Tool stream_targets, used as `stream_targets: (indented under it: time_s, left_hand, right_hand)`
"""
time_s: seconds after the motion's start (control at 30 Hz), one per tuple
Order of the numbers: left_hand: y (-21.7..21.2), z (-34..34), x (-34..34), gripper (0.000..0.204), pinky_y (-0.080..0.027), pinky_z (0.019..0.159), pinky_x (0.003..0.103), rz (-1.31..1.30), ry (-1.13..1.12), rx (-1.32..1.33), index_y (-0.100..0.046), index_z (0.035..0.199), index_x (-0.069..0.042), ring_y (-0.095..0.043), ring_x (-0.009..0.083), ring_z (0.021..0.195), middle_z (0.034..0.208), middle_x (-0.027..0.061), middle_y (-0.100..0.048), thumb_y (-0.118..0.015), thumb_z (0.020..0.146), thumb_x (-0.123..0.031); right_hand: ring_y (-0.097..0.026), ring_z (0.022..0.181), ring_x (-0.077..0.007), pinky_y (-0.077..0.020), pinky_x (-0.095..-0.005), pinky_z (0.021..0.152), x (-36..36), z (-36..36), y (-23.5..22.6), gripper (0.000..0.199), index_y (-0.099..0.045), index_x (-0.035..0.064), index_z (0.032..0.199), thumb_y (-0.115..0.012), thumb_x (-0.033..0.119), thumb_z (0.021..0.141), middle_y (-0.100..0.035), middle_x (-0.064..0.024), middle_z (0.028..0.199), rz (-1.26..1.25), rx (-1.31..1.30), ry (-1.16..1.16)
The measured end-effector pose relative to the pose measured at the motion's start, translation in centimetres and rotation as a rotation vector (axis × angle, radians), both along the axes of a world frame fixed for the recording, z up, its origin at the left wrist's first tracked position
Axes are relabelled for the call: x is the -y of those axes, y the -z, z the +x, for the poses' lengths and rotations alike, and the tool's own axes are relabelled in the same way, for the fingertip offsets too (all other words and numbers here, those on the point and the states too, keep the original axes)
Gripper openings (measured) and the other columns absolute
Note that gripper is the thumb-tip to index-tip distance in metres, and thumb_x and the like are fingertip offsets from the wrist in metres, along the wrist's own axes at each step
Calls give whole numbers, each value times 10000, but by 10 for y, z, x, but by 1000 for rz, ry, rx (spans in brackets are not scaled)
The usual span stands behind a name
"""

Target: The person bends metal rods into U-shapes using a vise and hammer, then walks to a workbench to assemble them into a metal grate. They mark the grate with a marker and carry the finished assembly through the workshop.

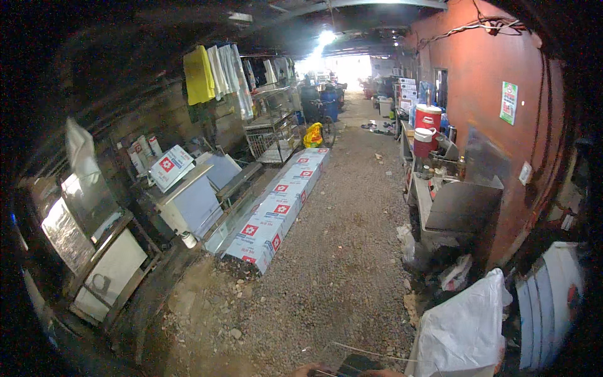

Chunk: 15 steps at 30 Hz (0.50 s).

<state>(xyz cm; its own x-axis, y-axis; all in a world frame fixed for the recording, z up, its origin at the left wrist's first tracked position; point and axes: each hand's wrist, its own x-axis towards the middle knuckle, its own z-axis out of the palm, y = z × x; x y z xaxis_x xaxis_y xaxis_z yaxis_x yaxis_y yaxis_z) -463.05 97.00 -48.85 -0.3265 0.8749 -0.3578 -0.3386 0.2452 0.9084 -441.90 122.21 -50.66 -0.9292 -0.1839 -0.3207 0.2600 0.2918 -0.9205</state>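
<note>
Dark handheld object [357, 364] at the lower edge of a gravel alley [339, 251], seen from the head camera.

The dark object is seen at the bottom centre, flanked by the left hand [304, 371] and the right hand [383, 373], of which only slivers are shown; whether the fingers are closed on it cannot be told. A white plastic bag [461, 327] is found just to the right. A row of white boxes with red marks [279, 210] is laid along the gravel on the left, with a metal counter [455, 207] and a red cooler [428, 117] set against the red wall [483, 88].
</note>
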Motion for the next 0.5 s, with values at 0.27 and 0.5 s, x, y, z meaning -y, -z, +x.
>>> stream_targets:
  time_s: [0.27, 0.5]
  left_hand:
    - [30, -277, -153, 604, -473, 1043, 413, -62, 293, -79, -388, 1500, -22, -592, 253, 1205, 1244, 142, -655, -559, 1017, -342]
    - [-41, -466, -308, 570, -402, 1115, 421, -37, 269, 59, -435, 1488, -19, -567, 259, 1265, 1349, 145, -627, -541, 1029, -340]
  right_hand:
    - [-595, 1226, -345, -484, -449, 1025, -120, -232, -17, 721, -574, 22, 1377, -728, 525, 883, -634, -202, 1321, -13, 128, 213]
    - [-567, 1264, -359, -457, -444, 1062, -276, -435, -53, 819, -529, -18, 1412, -740, 547, 857, -571, -222, 1403, -14, 333, 238]
